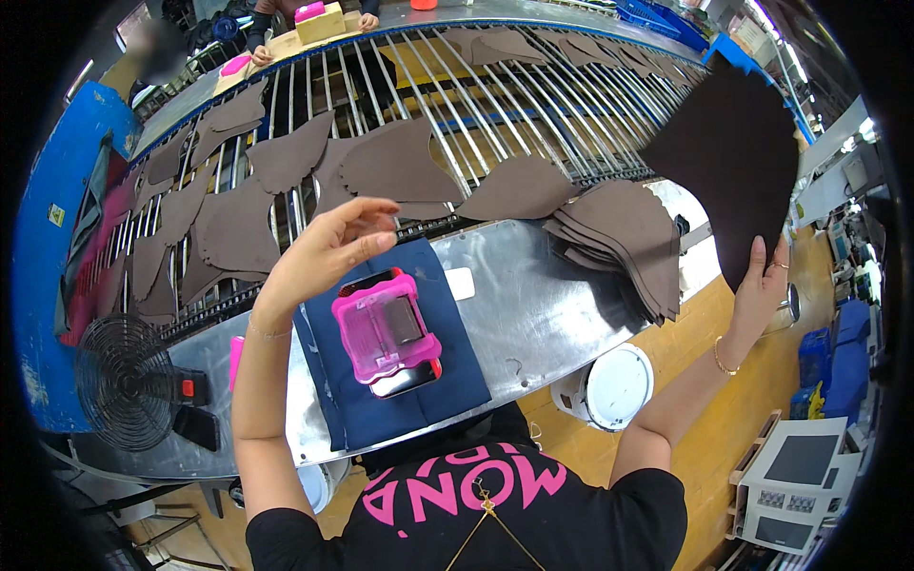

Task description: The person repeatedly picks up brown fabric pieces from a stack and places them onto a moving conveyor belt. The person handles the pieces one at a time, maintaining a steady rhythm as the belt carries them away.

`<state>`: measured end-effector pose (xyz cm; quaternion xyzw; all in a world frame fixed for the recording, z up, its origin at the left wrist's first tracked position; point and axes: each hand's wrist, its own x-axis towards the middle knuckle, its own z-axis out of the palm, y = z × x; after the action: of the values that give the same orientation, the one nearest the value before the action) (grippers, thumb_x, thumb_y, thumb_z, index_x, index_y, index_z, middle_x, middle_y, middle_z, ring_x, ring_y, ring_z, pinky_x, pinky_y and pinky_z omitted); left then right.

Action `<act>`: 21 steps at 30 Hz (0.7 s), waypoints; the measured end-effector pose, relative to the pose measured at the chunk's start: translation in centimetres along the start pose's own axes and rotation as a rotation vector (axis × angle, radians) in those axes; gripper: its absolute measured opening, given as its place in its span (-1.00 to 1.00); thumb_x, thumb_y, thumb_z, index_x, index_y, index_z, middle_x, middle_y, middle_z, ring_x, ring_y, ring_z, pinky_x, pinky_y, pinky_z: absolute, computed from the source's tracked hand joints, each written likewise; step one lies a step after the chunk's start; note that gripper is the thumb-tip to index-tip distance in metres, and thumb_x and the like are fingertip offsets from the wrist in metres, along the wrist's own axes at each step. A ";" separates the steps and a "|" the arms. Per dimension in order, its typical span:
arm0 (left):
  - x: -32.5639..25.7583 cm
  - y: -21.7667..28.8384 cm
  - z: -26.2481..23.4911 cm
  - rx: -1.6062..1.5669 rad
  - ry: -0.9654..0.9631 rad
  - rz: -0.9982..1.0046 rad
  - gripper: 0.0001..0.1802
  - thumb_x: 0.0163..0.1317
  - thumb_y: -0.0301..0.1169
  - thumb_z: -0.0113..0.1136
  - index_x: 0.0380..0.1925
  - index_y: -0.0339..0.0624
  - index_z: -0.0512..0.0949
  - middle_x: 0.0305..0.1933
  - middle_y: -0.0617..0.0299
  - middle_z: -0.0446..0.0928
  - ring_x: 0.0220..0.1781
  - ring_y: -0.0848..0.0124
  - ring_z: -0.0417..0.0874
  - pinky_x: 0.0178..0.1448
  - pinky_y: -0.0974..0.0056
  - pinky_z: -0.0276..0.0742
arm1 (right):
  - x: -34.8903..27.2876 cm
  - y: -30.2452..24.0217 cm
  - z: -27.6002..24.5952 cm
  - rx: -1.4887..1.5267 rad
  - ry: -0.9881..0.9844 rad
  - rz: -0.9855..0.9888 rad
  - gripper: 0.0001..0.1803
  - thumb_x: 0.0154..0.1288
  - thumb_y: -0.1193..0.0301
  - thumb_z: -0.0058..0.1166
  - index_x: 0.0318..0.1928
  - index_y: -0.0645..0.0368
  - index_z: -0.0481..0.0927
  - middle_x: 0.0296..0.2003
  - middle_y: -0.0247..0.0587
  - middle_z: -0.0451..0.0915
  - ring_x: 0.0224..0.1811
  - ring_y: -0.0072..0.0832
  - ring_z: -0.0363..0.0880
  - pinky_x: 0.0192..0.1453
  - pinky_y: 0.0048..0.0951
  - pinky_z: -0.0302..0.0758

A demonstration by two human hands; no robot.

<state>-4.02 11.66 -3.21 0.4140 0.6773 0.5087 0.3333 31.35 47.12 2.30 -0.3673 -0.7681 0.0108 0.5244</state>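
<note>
My right hand (763, 276) is raised at the right, its fingers closed on the lower end of a large dark brown cut piece (733, 157). That piece stands up from the hand, clear of the table. Fingers bent and thumb apart, my left hand (347, 238) hovers over the back of a dark blue cloth and holds nothing I can see. Just below it on the cloth (457, 357) lies a pink clear-lidded case (386, 324) on top of a red-edged object. Between my hands, a stack of brown cut pieces (619, 238) overhangs the metal table's right end.
Beyond the metal table (533, 285) runs a conveyor of metal rods (495, 105) with several brown pieces spread over it. A black fan (124, 381) stands at the left. White buckets (619, 385) are below the table. Across the conveyor, a person's hands (368, 21) rest near a box.
</note>
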 end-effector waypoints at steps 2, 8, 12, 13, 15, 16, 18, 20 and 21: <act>0.7 0.3 0.7 -0.058 0.079 0.145 -0.28 0.22 -0.07 0.27 0.26 -0.22 0.31 0.19 0.10 0.43 0.22 0.34 0.47 0.14 0.31 0.50 | -1.1 -2.2 1.0 0.399 0.002 0.113 -0.44 0.38 0.30 0.10 0.25 0.41 0.34 0.07 0.02 0.53 0.09 -0.39 0.50 0.18 -0.44 0.40; -1.0 4.0 2.4 -0.348 0.065 0.216 -0.41 0.29 -0.28 0.21 0.24 -0.31 0.28 0.09 0.07 0.50 -0.05 0.34 0.65 -0.18 0.38 0.63 | -4.7 -14.4 7.2 0.972 -0.446 0.031 -0.61 0.34 0.47 0.12 0.12 0.38 0.47 -0.11 -0.22 0.60 -0.06 -0.58 0.48 0.09 -0.56 0.37; -5.5 5.1 -0.2 -0.157 0.499 0.153 -0.68 0.32 -0.42 0.13 0.02 -0.34 0.44 -0.22 0.13 0.62 -0.49 0.40 0.68 -0.57 0.49 0.52 | -6.0 -15.9 10.5 1.038 -0.719 -0.043 -0.70 0.25 0.41 0.24 -0.10 0.33 0.52 -0.48 -0.46 0.48 -0.41 -0.72 0.34 -0.33 -0.64 0.35; -7.0 4.8 -0.8 -0.132 0.593 0.187 -0.74 0.33 -0.44 0.12 -0.04 -0.35 0.47 -0.30 0.14 0.63 -0.57 0.40 0.67 -0.62 0.51 0.48 | -6.7 -16.3 10.9 1.015 -0.815 -0.080 -0.71 0.23 0.41 0.25 -0.13 0.32 0.53 -0.50 -0.38 0.50 -0.44 -0.65 0.39 -0.36 -0.59 0.37; -10.6 3.9 -2.2 -0.023 0.719 0.177 -0.80 0.29 -0.53 0.14 -0.10 -0.37 0.51 -0.30 0.13 0.63 -0.54 0.40 0.67 -0.59 0.50 0.51 | -9.1 -17.5 11.7 0.937 -0.983 -0.191 -0.73 0.18 0.39 0.28 -0.19 0.28 0.55 -0.54 -0.21 0.53 -0.50 -0.52 0.47 -0.41 -0.49 0.40; -12.3 3.5 -2.6 0.003 0.773 0.171 -0.82 0.28 -0.54 0.14 -0.13 -0.37 0.51 -0.30 0.12 0.62 -0.54 0.40 0.68 -0.59 0.49 0.51 | -10.4 -18.6 11.9 0.926 -1.036 -0.254 -0.74 0.16 0.39 0.30 -0.22 0.26 0.57 -0.56 -0.13 0.55 -0.53 -0.45 0.51 -0.44 -0.44 0.42; -15.5 2.7 -3.2 0.057 0.859 0.144 -0.82 0.28 -0.52 0.15 -0.14 -0.37 0.51 -0.32 0.13 0.62 -0.54 0.41 0.67 -0.58 0.48 0.52 | -12.5 -21.3 11.8 0.978 -1.048 -0.367 -0.73 0.16 0.41 0.27 -0.13 0.21 0.60 -0.45 -0.03 0.63 -0.45 -0.24 0.62 -0.37 -0.40 0.51; -18.5 1.6 -3.4 0.123 0.928 0.099 -0.78 0.30 -0.46 0.14 -0.12 -0.38 0.49 -0.35 0.14 0.63 -0.56 0.44 0.65 -0.57 0.48 0.51 | -14.4 -22.9 12.1 1.079 -1.004 -0.408 -0.72 0.16 0.45 0.25 -0.08 0.15 0.62 -0.38 -0.04 0.65 -0.39 -0.12 0.61 -0.33 -0.40 0.54; -19.8 1.1 -3.6 0.147 0.914 0.065 -0.82 0.30 -0.49 0.14 -0.15 -0.37 0.50 -0.36 0.15 0.62 -0.54 0.44 0.67 -0.56 0.49 0.50 | -14.8 -23.4 12.3 1.091 -1.022 -0.434 -0.73 0.15 0.47 0.24 -0.09 0.13 0.62 -0.37 -0.06 0.66 -0.39 -0.14 0.63 -0.32 -0.38 0.55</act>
<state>1.73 -7.49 -0.62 0.1909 0.7756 0.5999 -0.0457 11.11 26.03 -5.67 0.1517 -0.8553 0.4523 0.2023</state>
